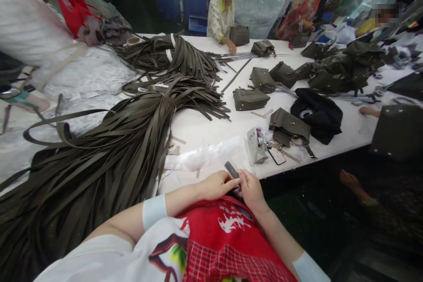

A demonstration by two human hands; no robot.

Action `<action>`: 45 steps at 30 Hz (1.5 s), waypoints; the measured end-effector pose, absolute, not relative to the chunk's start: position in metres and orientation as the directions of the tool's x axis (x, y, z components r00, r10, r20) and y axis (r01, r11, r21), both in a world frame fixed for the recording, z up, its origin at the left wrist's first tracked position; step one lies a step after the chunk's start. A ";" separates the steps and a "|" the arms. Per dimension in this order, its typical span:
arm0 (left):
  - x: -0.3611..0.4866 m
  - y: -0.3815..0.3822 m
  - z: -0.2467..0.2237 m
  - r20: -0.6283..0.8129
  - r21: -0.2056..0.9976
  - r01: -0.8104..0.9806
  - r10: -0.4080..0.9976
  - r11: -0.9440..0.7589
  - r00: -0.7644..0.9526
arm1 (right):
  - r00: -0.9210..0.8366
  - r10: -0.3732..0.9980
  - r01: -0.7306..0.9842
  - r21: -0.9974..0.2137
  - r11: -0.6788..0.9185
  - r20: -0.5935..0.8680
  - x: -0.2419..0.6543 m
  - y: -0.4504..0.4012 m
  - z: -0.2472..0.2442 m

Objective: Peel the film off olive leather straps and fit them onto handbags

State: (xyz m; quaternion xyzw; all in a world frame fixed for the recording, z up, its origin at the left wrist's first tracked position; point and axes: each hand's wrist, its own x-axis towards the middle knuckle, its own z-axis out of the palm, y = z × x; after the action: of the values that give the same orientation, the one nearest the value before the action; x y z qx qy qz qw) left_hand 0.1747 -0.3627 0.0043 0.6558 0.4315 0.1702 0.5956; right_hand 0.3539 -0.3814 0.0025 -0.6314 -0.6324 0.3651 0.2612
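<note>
Close to the front of my apron, my left hand (pixel 218 185) and my right hand (pixel 251 190) meet around the end of a dark grey-green strap (pixel 231 169). My left thumb and fingers pinch it from the left, and my right fingers close on it from the right. The strap end sticks up past my fingers; its lower part is hidden by my hands. Large bundles of similar straps (pixel 145 141) lie to the left, bound with white ties. Just beyond my hands a clear plastic sheet (pixel 211 154) lies on the white table (pixel 201 130).
Small dark bags (pixel 250 99), a black cloth bag (pixel 319 114), a white box (pixel 256 145) and a phone (pixel 276 156) are on the table. A person (pixel 222 17) works across it. Another person's hand (pixel 369 111) is at right. Plastic-wrapped bulk (pixel 29 22) stands left.
</note>
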 end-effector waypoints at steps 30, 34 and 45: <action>0.170 -0.353 0.055 0.136 0.951 -0.302 0.969 -0.068 0.209 | -0.191 0.950 -0.019 -0.967 -0.254 -0.246 0.286 -0.383 0.052; 0.168 -0.350 0.050 0.177 0.975 -0.184 0.935 -0.124 0.308 | -0.112 0.948 -0.068 -0.950 -0.306 -0.297 0.285 -0.378 0.062; 0.156 -0.344 0.055 0.118 0.941 -0.337 0.898 0.035 0.423 | -0.126 0.904 0.040 -0.912 -0.407 -0.409 0.316 -0.377 0.065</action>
State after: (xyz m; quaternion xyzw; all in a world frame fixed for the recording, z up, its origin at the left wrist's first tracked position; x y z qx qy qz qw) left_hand 0.1558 -0.3444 0.0550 0.5171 0.2712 0.4637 0.6664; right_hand 0.3157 -0.3767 0.0651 -0.5628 -0.4193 0.6221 0.3471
